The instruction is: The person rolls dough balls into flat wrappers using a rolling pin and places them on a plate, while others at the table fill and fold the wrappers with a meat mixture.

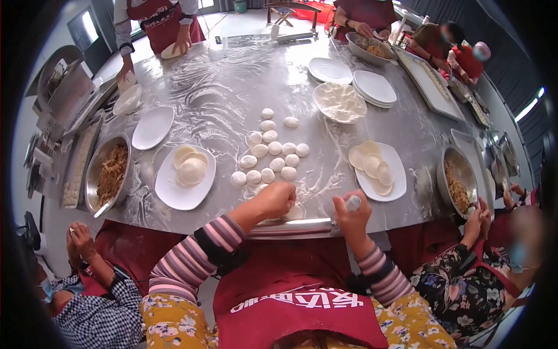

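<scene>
Beside a flat dough round near the table's front edge is my left hand, its fingers curled closed; anything inside them is hidden. My right hand grips the handle of a metal rolling pin, with the handle's pale end showing above the fist. The pin's body lies along the front edge. Just beyond my left hand, several floured dough pieces sit in loose rows. Stacked flat wrappers lie on a white plate to the left and on another white plate to the right.
Bowls of filling stand at both sides. A flour bowl, stacked plates and an oval plate lie farther back. Long trays line the sides. Other people work around the table, including at my left and right.
</scene>
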